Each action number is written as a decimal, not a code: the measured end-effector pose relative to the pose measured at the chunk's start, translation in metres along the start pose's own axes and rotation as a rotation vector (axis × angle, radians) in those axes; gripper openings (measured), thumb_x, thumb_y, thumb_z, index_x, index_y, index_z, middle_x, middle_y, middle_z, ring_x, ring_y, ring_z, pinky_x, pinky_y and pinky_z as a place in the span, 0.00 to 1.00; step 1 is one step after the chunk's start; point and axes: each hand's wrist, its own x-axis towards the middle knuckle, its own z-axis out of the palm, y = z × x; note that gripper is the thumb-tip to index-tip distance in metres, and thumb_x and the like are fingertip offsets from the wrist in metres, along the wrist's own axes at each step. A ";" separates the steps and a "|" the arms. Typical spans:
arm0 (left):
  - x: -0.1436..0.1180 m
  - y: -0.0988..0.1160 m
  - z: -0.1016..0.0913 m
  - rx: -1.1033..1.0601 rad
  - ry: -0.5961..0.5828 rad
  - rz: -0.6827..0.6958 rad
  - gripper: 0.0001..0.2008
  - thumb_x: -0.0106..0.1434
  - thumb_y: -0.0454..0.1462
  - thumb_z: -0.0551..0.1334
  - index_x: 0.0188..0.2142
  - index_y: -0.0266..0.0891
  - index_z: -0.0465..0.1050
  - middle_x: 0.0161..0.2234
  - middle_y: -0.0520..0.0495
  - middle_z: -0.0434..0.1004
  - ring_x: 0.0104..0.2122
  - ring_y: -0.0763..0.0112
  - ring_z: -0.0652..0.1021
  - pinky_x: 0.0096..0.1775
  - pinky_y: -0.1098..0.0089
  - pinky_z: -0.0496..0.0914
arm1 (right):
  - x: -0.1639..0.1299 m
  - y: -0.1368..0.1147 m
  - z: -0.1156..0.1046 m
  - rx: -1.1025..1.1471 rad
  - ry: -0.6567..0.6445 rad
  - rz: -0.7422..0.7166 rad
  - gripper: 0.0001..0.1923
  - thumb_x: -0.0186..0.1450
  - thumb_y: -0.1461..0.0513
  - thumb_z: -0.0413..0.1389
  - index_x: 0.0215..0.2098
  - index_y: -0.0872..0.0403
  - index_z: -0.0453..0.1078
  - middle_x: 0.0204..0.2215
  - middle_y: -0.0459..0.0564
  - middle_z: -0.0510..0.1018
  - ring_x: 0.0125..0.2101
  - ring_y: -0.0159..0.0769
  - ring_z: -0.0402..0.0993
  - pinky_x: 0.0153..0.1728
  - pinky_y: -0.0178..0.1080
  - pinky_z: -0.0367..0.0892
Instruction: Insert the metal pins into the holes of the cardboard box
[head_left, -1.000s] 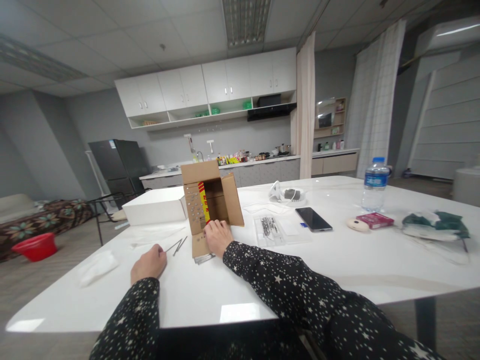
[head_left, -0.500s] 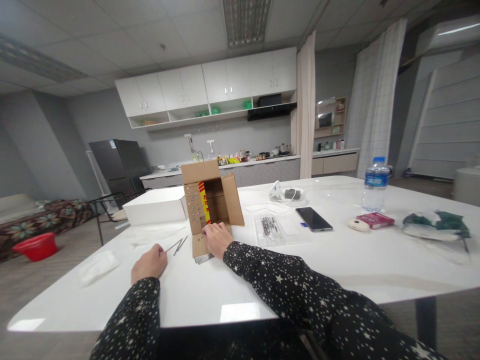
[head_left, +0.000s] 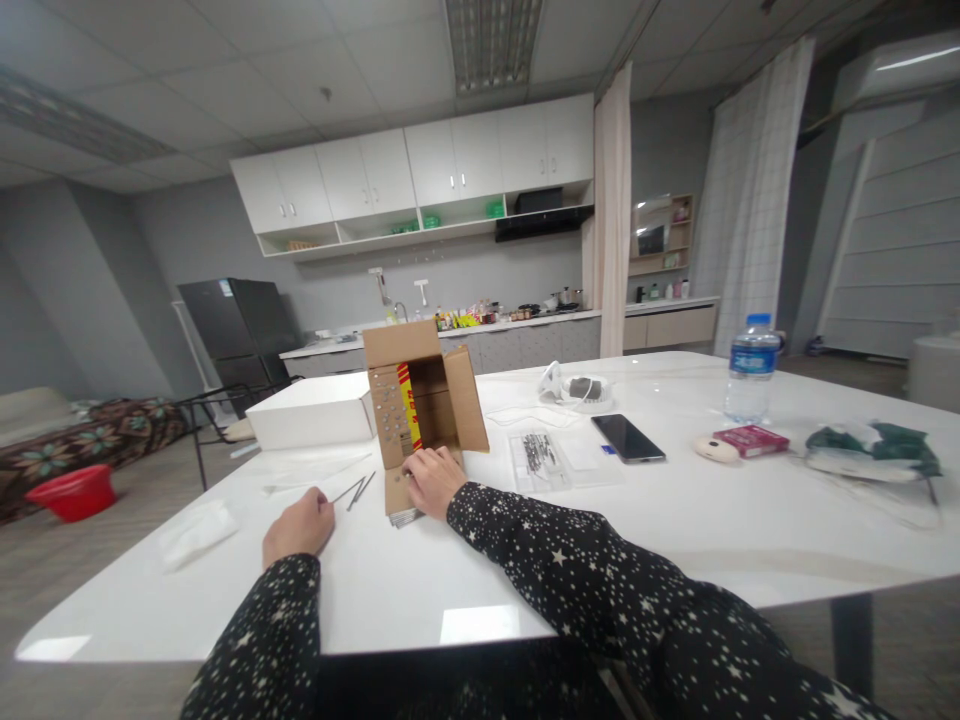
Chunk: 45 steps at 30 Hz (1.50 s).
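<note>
An opened cardboard box point(head_left: 389, 410) stands on the white table, its flaps spread. Small round silvery dots are scattered over its left flap, and a yellow-and-red strip point(head_left: 409, 405) runs beside the opening. My right hand point(head_left: 435, 482) rests at the box's lower flap, thumb and fingertips closed together; whatever is between them is too small to make out. To the left, my left hand point(head_left: 300, 522) lies closed on the table, with a thin dark metal rod point(head_left: 346, 491) sticking out from its fingers. Another thin rod point(head_left: 365, 487) lies close by.
Behind the box is a white carton point(head_left: 311, 415). A clear case of small metal parts point(head_left: 538, 458), a phone point(head_left: 628, 438) and a white corded device point(head_left: 589, 390) lie to the right. Farther right are a water bottle point(head_left: 752, 370), a red packet point(head_left: 752, 440) and a green-white bundle point(head_left: 870, 452).
My right hand has shifted very slightly left at the box's lower flap. My left hand and the other things stay in place.
</note>
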 end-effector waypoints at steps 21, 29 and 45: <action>-0.004 0.003 -0.006 0.026 -0.027 -0.013 0.16 0.59 0.41 0.46 0.40 0.43 0.69 0.40 0.37 0.78 0.38 0.55 0.78 0.36 0.64 0.68 | 0.003 -0.002 -0.001 0.155 0.133 -0.038 0.06 0.67 0.65 0.48 0.42 0.56 0.63 0.37 0.49 0.75 0.40 0.35 0.70 0.43 0.38 0.55; -0.004 0.002 -0.006 0.014 -0.029 -0.012 0.16 0.59 0.41 0.46 0.39 0.42 0.69 0.40 0.36 0.77 0.38 0.53 0.77 0.36 0.63 0.67 | -0.002 -0.006 0.006 0.149 0.046 -0.239 0.05 0.62 0.66 0.51 0.37 0.55 0.65 0.34 0.49 0.77 0.37 0.35 0.71 0.43 0.38 0.57; -0.001 0.000 -0.001 0.015 -0.041 -0.016 0.16 0.60 0.42 0.45 0.39 0.43 0.68 0.41 0.36 0.77 0.39 0.53 0.77 0.37 0.62 0.67 | -0.013 -0.015 -0.011 0.140 -0.277 -0.299 0.07 0.55 0.62 0.54 0.33 0.53 0.68 0.33 0.46 0.78 0.33 0.34 0.72 0.37 0.37 0.59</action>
